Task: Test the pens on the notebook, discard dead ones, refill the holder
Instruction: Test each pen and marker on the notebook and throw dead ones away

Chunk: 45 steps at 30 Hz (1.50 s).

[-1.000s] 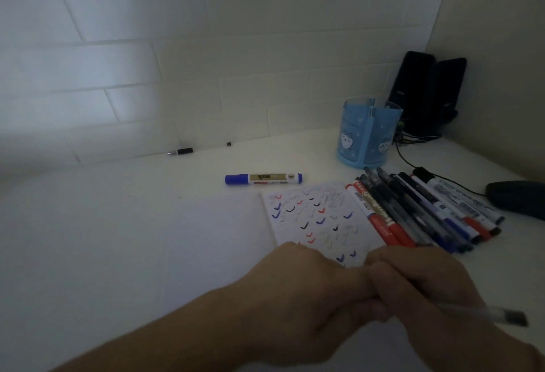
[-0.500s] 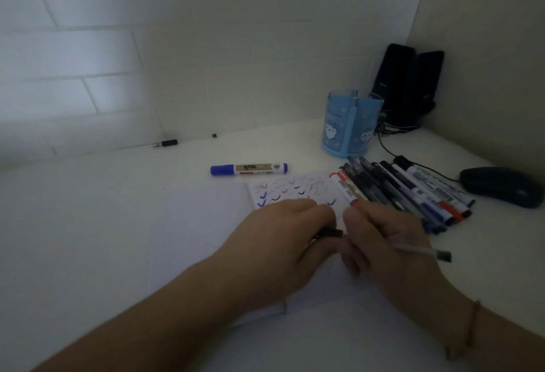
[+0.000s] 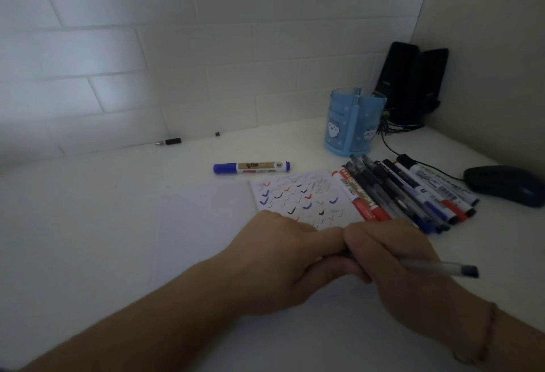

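Both hands grip a clear pen (image 3: pixel 436 268) with a dark end.

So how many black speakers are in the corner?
2: one speaker stands behind the blue holder, the other speaker right beside it, nearer the side wall.

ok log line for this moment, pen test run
step: pen test | left hand: grips pen tip end | right hand: grips clear pen | notebook: tick marks | holder: upright
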Each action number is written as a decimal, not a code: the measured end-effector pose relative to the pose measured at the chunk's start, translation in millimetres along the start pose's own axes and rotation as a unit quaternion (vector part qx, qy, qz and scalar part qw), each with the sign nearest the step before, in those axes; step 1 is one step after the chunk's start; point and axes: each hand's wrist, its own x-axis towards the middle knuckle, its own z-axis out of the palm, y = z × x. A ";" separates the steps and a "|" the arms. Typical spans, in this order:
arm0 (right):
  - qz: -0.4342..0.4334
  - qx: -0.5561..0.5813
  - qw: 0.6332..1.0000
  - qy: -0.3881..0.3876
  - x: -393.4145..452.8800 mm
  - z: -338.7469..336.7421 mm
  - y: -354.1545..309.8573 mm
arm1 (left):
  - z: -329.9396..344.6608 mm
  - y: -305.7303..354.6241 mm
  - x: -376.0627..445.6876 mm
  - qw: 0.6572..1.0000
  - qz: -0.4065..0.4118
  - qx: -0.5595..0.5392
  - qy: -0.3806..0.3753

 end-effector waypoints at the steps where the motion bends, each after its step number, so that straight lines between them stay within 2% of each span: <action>1: 0.032 0.038 0.999 -0.003 -0.2 -0.8 3.2 | -3.0 -1.9 0.8 1.000 -0.015 -0.012 0.002; 3: 0.102 0.117 0.988 -0.004 0.0 -4.0 10.2 | -10.0 -7.6 2.1 0.995 -0.079 -0.062 0.030; 5: 0.150 0.208 0.967 0.017 1.0 -7.7 14.5 | -14.9 -17.3 2.3 0.971 -0.166 -0.147 0.091; 7: 0.178 0.254 0.951 0.004 2.4 -6.8 12.4 | -16.4 -25.8 2.7 0.947 -0.222 -0.176 0.148; 9: 0.196 0.243 0.949 -0.032 1.3 -1.5 6.2 | -13.6 -29.2 4.7 0.948 -0.245 -0.140 0.143; 11: 0.211 0.220 0.950 -0.072 -0.1 2.8 2.5 | -10.0 -29.7 6.8 0.955 -0.259 -0.105 0.102; 16: 0.199 0.177 0.956 -0.125 -0.5 8.8 -0.2 | -7.4 -29.3 7.7 0.961 -0.244 -0.115 0.066; 24: 0.189 0.103 0.967 -0.139 -0.3 12.0 2.3 | -5.3 -31.8 6.6 0.961 -0.229 -0.119 0.099; 30: 0.185 0.098 0.971 -0.117 -0.9 13.8 5.2 | -5.2 -32.0 6.2 0.970 -0.216 -0.075 0.082; 34: 0.202 0.178 0.961 -0.064 1.9 6.5 2.7 | -6.0 -32.3 5.6 0.974 -0.202 -0.082 0.052; 38: 0.197 0.258 0.945 0.046 4.2 -10.8 7.9 | -5.5 -33.5 5.1 0.971 -0.211 -0.107 0.034; 45: 0.232 0.257 0.935 0.074 3.7 -17.3 19.6 | -6.9 -31.5 5.7 0.962 -0.223 -0.152 0.043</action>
